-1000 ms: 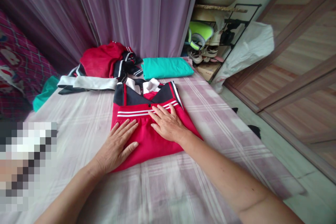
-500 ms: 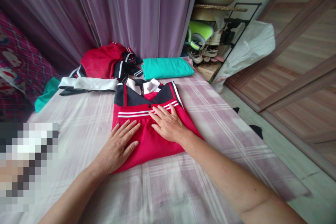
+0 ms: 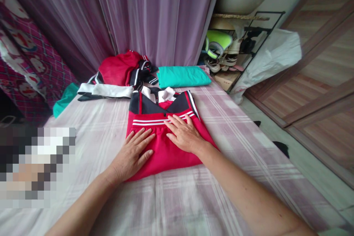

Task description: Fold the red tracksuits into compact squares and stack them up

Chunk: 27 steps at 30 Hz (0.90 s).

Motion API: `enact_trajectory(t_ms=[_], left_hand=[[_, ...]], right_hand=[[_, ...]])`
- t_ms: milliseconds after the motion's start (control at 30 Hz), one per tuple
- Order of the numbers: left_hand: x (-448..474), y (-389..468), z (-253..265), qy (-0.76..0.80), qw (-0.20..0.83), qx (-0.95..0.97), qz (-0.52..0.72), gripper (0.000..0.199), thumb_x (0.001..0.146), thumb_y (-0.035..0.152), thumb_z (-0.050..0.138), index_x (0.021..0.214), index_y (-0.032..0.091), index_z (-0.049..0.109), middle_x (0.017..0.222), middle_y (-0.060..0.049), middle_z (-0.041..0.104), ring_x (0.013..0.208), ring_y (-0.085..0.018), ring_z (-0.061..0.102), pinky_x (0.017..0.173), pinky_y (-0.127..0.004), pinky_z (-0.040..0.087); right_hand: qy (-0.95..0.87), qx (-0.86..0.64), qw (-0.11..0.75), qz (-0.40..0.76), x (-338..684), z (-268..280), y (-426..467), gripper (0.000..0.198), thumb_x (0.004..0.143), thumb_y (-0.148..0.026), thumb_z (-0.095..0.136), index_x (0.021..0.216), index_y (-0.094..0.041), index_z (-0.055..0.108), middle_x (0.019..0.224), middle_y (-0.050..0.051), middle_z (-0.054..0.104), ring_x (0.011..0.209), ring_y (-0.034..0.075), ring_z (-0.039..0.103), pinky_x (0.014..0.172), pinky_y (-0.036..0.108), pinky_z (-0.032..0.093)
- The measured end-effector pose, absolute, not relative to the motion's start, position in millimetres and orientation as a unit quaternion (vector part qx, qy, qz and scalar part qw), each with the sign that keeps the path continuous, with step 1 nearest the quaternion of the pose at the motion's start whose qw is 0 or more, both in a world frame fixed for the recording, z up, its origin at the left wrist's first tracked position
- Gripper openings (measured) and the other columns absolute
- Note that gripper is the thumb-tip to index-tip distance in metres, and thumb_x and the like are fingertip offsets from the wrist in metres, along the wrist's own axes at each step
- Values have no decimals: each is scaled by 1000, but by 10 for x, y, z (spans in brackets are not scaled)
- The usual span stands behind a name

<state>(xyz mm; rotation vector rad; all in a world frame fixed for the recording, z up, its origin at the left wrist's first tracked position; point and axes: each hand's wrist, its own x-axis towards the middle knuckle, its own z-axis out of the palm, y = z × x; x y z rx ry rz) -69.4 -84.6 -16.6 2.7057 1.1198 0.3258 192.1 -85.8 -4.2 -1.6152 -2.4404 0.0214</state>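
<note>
1. Two hands lie flat on the folded red shirt (image 3: 166,143), which sits mid-bed on the checked bedsheet (image 3: 235,162). Collar end points to 12 o'clock, folded hem to 6 o'clock.
2. Left hand (image 3: 132,155): palm down, fingers spread wide, gripping nothing. It covers the shirt's 7 o'clock corner, with the heel of the hand at the fabric edge.
3. Right hand (image 3: 185,134): likewise open and flat, holding nothing. Fingertips reach the white chest stripes (image 3: 149,121) at about 1 o'clock of shirt centre.
4. Judgement: the step in hand is pressing the fold flat. To do it well, sweep from centre outward toward 3 and 9 o'clock with even palm pressure, so trapped air and creases leave at the edges rather than bunching under the collar (image 3: 160,97).
5. Keep one palm as an anchor while the other strokes; otherwise the stacked layers may shear and the side edges go out of line.
6. Surroundings: a loose heap of red and navy clothes (image 3: 124,72) at 11 o'clock, and a folded teal garment (image 3: 182,76) at 12 to 1 o'clock, both apart from the shirt.
</note>
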Motion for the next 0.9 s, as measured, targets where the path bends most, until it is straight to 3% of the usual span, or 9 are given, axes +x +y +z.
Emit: enact_trajectory(t_ms=[200, 333, 467, 567, 633, 800, 900], left_hand=[[-662, -847, -161, 386, 117, 908, 118, 54, 102, 48, 36, 152, 29, 40, 160, -5, 39, 150, -29, 29, 121, -57, 23], [-673, -878, -122, 385, 128, 901, 152, 52, 100, 47, 41, 147, 24, 47, 154, -10, 48, 145, -30, 38, 120, -58, 28], [-754, -971, -62, 358, 130, 893, 240, 32, 98, 39, 47, 118, 20, 64, 128, -12, 67, 121, -24, 60, 106, -44, 48], [-862, -1079, -43, 348, 112, 894, 260, 26, 98, 38, 49, 99, 20, 67, 109, -10, 71, 103, -21, 66, 94, -37, 54], [-954, -1155, -44, 336, 96, 907, 236, 30, 96, 44, 53, 106, 20, 67, 111, -10, 72, 107, -22, 66, 97, -39, 53], [-1196, -1284, -51, 305, 65, 938, 150, 69, 85, 59, 65, 142, 22, 51, 141, -13, 60, 134, -30, 52, 113, -49, 42], [-1289, -1301, -67, 325, 39, 936, 131, 63, 89, 50, 63, 143, 24, 49, 142, -12, 60, 130, -28, 56, 114, -49, 41]], right_hand=[[-832, -537, 140, 14, 2167, -9, -928, 49, 100, -39, 43, 143, -19, 54, 153, 14, 47, 143, 25, 41, 119, 49, 28], [-842, -521, 140, 32, 2558, -86, -1170, 50, 98, -42, 47, 144, -25, 54, 154, 12, 46, 144, 27, 39, 119, 53, 29], [-844, -518, 123, 71, 2937, -197, -1459, 66, 89, -46, 59, 150, -26, 46, 159, 12, 38, 146, 29, 35, 117, 53, 33], [-840, -520, 136, 74, 3087, -252, -1618, 74, 81, -39, 67, 151, -26, 45, 160, 11, 36, 147, 28, 33, 117, 50, 35], [-840, -517, 154, 65, 3126, -275, -1679, 75, 80, -32, 66, 151, -26, 43, 160, 10, 38, 146, 27, 35, 117, 48, 36], [-853, -483, 196, 8, 3133, -310, -1730, 71, 81, -16, 56, 150, -24, 44, 151, 10, 50, 139, 24, 47, 114, 46, 43], [-854, -467, 224, -42, 3125, -319, -1735, 59, 82, -11, 53, 140, -21, 53, 139, 11, 62, 129, 23, 58, 108, 45, 50]])
